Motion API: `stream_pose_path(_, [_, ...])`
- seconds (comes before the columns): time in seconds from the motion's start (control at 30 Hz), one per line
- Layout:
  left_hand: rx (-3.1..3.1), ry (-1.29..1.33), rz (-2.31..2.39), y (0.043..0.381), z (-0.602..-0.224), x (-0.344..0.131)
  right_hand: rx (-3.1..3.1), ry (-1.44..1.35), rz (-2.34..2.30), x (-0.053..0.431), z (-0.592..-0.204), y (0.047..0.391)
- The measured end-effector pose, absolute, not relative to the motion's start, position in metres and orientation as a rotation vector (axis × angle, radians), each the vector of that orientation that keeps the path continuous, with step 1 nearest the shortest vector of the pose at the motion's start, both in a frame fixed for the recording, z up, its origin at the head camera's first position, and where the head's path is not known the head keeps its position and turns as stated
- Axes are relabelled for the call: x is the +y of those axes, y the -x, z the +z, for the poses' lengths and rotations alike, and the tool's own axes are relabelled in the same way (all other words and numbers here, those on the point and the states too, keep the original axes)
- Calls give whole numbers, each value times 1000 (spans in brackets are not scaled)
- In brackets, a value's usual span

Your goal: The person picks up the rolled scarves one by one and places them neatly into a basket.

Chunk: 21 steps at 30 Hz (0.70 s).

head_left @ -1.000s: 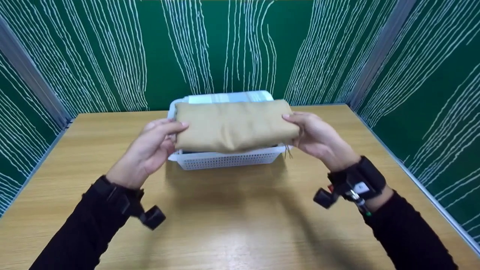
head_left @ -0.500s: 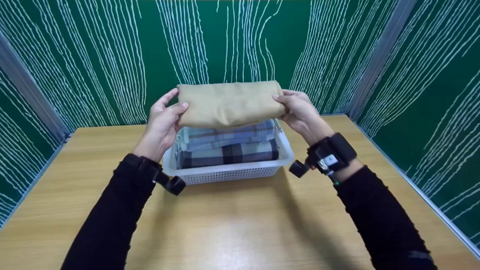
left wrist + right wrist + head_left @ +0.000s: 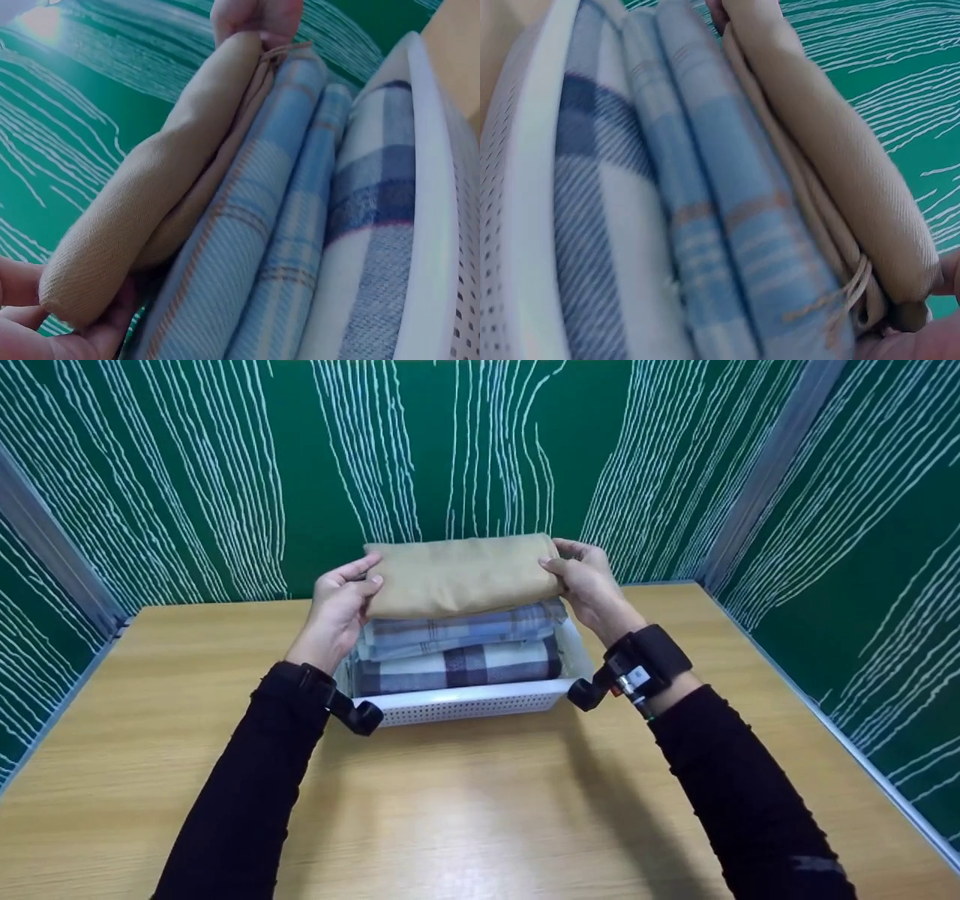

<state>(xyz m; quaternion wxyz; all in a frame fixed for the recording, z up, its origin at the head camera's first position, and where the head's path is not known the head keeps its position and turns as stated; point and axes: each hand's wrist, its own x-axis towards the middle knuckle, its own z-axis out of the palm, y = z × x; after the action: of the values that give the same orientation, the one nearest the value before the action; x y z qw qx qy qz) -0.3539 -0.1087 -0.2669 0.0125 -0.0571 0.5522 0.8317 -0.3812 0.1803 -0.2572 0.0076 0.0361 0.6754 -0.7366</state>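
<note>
A folded tan scarf [image 3: 461, 577] with fringe strands at one end is held level over the back of a white plastic basket [image 3: 465, 706]. My left hand [image 3: 339, 604] grips its left end, thumb on top; my right hand [image 3: 592, 581] pinches the right end the same way. Under and in front of it lies a folded light blue plaid scarf [image 3: 457, 631]. Nearest the basket's front wall is a folded navy-and-white checked scarf [image 3: 461, 666]. In the left wrist view the tan scarf [image 3: 150, 180] lies close against the blue plaid one; the right wrist view shows its fringe [image 3: 840, 300].
The basket stands on a wooden table [image 3: 465, 810] near the back. Green walls with white wavy lines [image 3: 495, 450] rise behind and at both sides, with grey posts [image 3: 772, 465] in the corners. A black camera strap [image 3: 649, 660] is on each wrist.
Both hands carried the tan scarf up and back from over the basket's front, uncovering the checked and blue scarves. Over the last half second it came down slightly toward the blue scarf.
</note>
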Motion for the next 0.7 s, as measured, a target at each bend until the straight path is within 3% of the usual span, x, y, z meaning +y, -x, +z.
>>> stream_pose_path(0.7, [2316,141,2106,349,-271,-107,2227,-177,-2190,187,-272,379])
